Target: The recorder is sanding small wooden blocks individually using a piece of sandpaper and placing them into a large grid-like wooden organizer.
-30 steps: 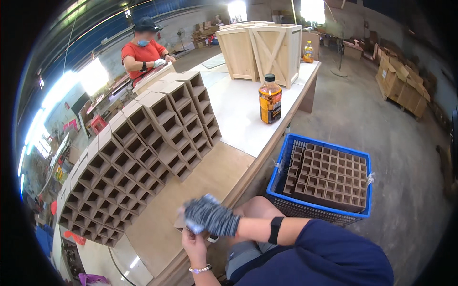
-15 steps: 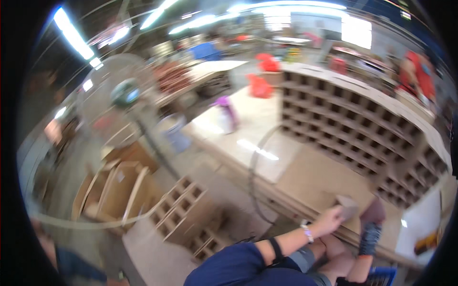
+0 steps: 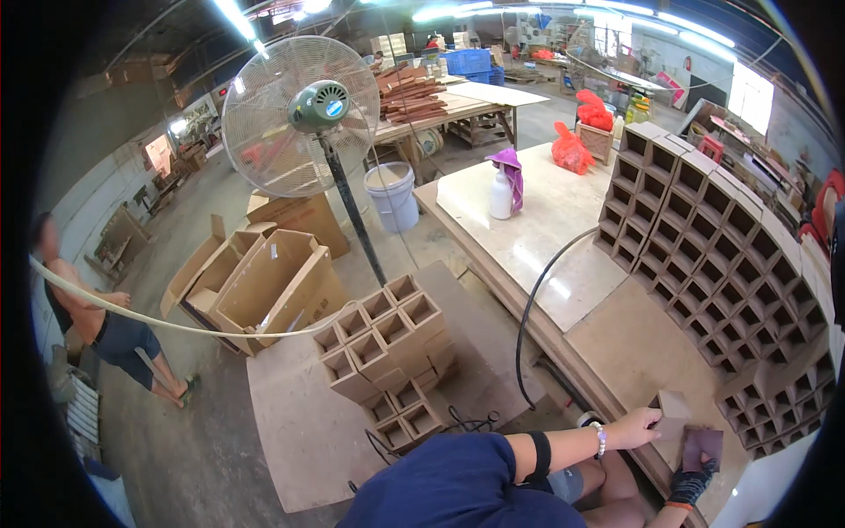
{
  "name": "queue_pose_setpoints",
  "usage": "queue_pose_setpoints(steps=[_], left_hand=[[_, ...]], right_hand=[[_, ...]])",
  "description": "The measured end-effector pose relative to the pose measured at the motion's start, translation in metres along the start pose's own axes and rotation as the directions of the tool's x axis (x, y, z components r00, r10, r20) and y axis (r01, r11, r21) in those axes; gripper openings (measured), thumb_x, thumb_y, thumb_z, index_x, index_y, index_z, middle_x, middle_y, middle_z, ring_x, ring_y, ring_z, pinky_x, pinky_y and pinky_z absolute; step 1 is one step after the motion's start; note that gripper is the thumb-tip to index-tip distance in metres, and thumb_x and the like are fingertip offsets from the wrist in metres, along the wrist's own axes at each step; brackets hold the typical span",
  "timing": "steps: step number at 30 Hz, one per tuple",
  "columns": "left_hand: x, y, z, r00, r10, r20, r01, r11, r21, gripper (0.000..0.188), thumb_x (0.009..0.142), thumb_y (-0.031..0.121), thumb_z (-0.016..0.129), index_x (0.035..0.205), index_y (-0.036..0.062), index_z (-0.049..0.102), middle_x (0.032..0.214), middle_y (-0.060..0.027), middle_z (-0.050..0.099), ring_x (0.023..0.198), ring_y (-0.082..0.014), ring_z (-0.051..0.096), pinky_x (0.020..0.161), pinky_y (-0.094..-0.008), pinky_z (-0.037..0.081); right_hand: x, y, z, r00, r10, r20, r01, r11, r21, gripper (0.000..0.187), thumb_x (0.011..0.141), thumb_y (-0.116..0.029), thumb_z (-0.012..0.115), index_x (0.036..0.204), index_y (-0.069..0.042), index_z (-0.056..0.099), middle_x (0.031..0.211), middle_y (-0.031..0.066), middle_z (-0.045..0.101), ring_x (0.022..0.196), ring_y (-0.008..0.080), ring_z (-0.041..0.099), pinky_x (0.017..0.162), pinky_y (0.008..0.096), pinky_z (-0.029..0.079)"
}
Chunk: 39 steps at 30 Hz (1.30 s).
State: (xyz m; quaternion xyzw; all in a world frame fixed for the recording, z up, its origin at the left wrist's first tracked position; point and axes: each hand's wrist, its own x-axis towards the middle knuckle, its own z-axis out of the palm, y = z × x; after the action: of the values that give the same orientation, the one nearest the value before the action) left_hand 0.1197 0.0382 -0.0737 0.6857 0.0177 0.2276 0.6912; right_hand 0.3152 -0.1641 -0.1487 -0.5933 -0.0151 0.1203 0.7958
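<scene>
My bare left hand [image 3: 635, 429], with a beaded bracelet at the wrist, grips the left side of a small brown square box [image 3: 673, 412] between thumb and fingers. The box is at the near edge of the workbench. In a dark patterned glove, my right hand [image 3: 693, 486] holds a flat, dark reddish-brown square piece [image 3: 702, 447] with the thumb on its face. This piece is just right of the box; whether they touch I cannot tell.
Many similar boxes stand in a stacked wall [image 3: 704, 255] along the bench's far right. More boxes [image 3: 387, 339] are piled at left. Behind them are a large fan [image 3: 304, 114], open cartons [image 3: 264, 282] and a bucket [image 3: 392, 198]. A spray bottle [image 3: 501, 195] stands on the workbench [image 3: 563, 290]. Another person [image 3: 110, 321] is far left.
The view has swung left and sharpened from a blur. Both hands still hold the same things; the dark piece now shows its flat face, beside the box.
</scene>
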Motion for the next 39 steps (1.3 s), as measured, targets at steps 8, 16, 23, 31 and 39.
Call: queue_pose_setpoints(steps=[8,16,23,31,39], left_hand=[[-0.012,-0.008,-0.006,0.994,0.054,0.093,-0.088,0.905,0.415,0.015,0.073,0.009,0.057,0.080,-0.0030,0.052,0.073,-0.0184,0.055,0.066,-0.0287,0.052,0.060,-0.0338,0.041],[-0.003,0.028,0.000,0.999,-0.034,-0.015,0.038,0.923,0.384,0.020,0.074,0.016,0.056,0.071,-0.0012,0.046,0.068,-0.0204,0.053,0.065,-0.0341,0.053,0.056,-0.0402,0.040],[0.008,0.030,0.004,0.994,0.032,-0.105,0.009,0.931,0.364,0.021,0.073,0.013,0.056,0.073,-0.0026,0.042,0.062,-0.0213,0.048,0.059,-0.0355,0.048,0.053,-0.0399,0.037],[0.011,0.031,0.002,0.998,0.018,-0.061,-0.001,0.961,0.276,0.019,0.069,0.005,0.057,0.085,-0.0029,0.049,0.076,-0.0223,0.054,0.071,-0.0366,0.053,0.062,-0.0386,0.042],[0.009,0.030,0.005,0.970,0.233,-0.070,-0.218,0.960,0.175,0.018,0.071,0.003,0.052,0.089,-0.0013,0.048,0.080,-0.0221,0.054,0.077,-0.0401,0.051,0.066,-0.0412,0.041]], right_hand=[[-0.043,-0.045,-0.013,0.983,-0.177,-0.046,0.167,0.973,-0.157,0.028,0.077,-0.010,0.043,0.102,0.001,0.049,0.107,0.0112,0.049,0.100,0.0231,0.045,0.090,0.0348,0.034],[-0.090,-0.069,0.052,0.901,-0.395,0.179,0.433,0.841,-0.323,0.030,0.079,-0.009,0.041,0.106,0.002,0.048,0.111,0.0124,0.048,0.105,0.0237,0.043,0.092,0.0350,0.033],[-0.107,-0.070,0.112,0.737,-0.530,0.419,0.661,0.694,-0.286,0.032,0.080,-0.007,0.039,0.110,0.003,0.047,0.115,0.0134,0.047,0.108,0.0241,0.042,0.095,0.0353,0.031],[-0.076,-0.031,0.119,0.462,-0.611,0.643,0.877,0.207,-0.434,0.033,0.087,-0.021,0.044,0.110,0.002,0.050,0.112,0.0180,0.049,0.107,0.0268,0.046,0.094,0.0353,0.033],[-0.085,-0.031,0.134,0.852,-0.208,0.481,0.317,0.935,-0.158,0.038,0.089,-0.016,0.037,0.122,0.003,0.036,0.123,0.0112,0.040,0.114,0.0184,0.037,0.099,0.0318,0.026]])
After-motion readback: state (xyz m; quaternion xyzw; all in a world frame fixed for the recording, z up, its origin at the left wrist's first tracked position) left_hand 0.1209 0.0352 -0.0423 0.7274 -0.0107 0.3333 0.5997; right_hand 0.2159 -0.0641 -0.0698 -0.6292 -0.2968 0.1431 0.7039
